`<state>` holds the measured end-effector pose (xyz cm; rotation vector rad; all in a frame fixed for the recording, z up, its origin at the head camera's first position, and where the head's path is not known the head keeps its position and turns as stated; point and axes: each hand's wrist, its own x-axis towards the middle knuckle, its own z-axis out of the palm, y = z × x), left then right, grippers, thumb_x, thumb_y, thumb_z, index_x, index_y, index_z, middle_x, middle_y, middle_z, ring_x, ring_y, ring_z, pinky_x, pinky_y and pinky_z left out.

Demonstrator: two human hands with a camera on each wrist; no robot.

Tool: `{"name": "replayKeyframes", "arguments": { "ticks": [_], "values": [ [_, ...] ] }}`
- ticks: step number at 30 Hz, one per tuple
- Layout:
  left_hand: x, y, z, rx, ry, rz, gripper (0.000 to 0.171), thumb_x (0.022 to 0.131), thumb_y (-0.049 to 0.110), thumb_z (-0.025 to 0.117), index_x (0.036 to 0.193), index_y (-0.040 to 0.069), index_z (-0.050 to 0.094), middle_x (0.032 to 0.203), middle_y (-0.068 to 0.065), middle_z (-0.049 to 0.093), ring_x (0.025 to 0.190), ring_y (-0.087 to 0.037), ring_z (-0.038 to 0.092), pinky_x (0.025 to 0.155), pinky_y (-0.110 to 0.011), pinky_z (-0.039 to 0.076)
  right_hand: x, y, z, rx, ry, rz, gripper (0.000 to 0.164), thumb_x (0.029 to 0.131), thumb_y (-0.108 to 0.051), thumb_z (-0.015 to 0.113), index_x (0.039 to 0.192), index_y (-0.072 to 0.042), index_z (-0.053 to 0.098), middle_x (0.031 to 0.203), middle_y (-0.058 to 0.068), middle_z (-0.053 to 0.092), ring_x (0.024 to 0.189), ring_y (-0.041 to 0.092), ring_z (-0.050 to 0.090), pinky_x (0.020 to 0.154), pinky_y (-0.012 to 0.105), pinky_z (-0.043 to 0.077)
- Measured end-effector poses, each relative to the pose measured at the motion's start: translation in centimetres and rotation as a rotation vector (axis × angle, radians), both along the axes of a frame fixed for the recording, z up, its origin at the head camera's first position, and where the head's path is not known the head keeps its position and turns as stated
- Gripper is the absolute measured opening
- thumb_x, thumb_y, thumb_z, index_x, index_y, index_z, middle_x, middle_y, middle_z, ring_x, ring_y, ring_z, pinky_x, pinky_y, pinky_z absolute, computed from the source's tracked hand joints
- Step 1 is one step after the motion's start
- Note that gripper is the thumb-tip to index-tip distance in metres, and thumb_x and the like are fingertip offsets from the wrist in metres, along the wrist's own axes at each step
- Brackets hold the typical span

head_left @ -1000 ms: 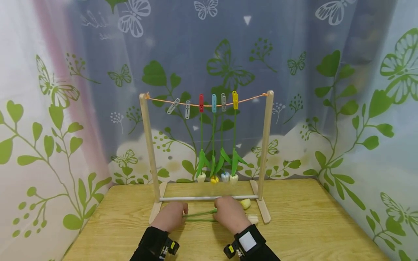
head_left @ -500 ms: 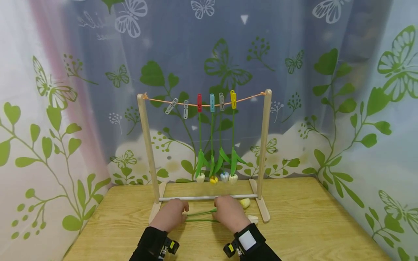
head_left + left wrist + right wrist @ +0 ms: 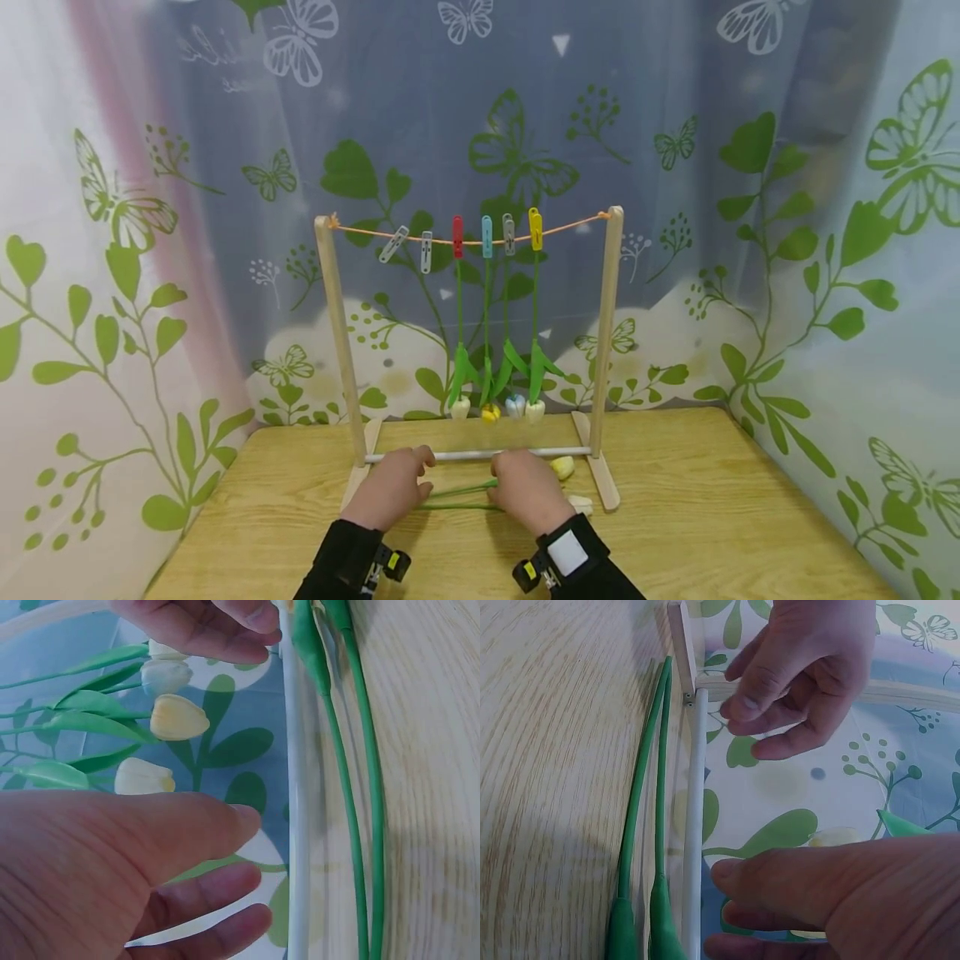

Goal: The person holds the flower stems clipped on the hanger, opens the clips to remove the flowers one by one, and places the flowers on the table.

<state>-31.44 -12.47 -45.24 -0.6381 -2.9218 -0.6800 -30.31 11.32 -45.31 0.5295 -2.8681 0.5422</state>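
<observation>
Lying tulips [image 3: 562, 467]: 2, long axes nearly along white rod [image 3: 465, 456], heads toward counter's [image 3: 675, 533] right edge | hanging tulips [image 3: 491, 414]: 4 | clothespins [image 3: 487, 237]: 6 | left hand [image 3: 393, 485]: fingers wide | right hand [image 3: 528, 490]: fingers narrow, free

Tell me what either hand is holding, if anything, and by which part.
Nothing is held. The left hand and right hand are open, and the two loose tulips lie on the table, their stems ungripped.
</observation>
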Motion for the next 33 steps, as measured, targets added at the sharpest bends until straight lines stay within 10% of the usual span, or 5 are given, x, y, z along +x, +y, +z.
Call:
{"name": "replayKeyframes", "arguments": {
  "ticks": [11, 21, 33],
  "values": [
    [-0.1, 1.0, 1.4, 0.090, 0.113, 0.108, 0.040, 0.101, 0.012, 0.081, 0.137, 0.008, 0.066, 0.119, -0.016, 0.076, 0.096, -0.029, 0.074, 0.078, -0.041, 0.063, -0.3, 0.1, 0.1, 0.032, 0.033, 0.001, 0.039, 0.091, -0.010, 0.087, 0.067, -0.016, 0.057, 0.062, -0.009, 0.036, 0.056, 0.008, 0.031, 0.050, 0.023, 0.022],
    [-0.5, 2.1, 2.2, 0.307, 0.144, 0.156, 0.054, 0.108, 0.023, 0.073, 0.157, 0.011, 0.053, 0.142, -0.017, 0.066, 0.134, -0.037, 0.066, 0.107, -0.051, 0.061, 0.2, 0.1, -0.4, 0.043, 0.011, 0.010, 0.029, 0.091, -0.015, 0.089, 0.072, -0.014, 0.067, 0.065, -0.008, 0.057, 0.057, 0.007, 0.043, 0.051, 0.024, 0.034],
    [-2.2, 2.9, 7.4, 0.565, 0.094, 0.115, 0.057, 0.114, 0.029, 0.063, 0.166, 0.018, 0.042, 0.164, -0.014, 0.054, 0.154, -0.031, 0.052, 0.127, -0.048, 0.050, 0.1, -0.3, -0.5, 0.027, -0.007, 0.028, 0.052, 0.093, -0.015, 0.087, 0.064, -0.020, 0.044, 0.061, -0.010, 0.028, 0.054, 0.007, 0.028, 0.051, 0.023, 0.022]
  ]
}}
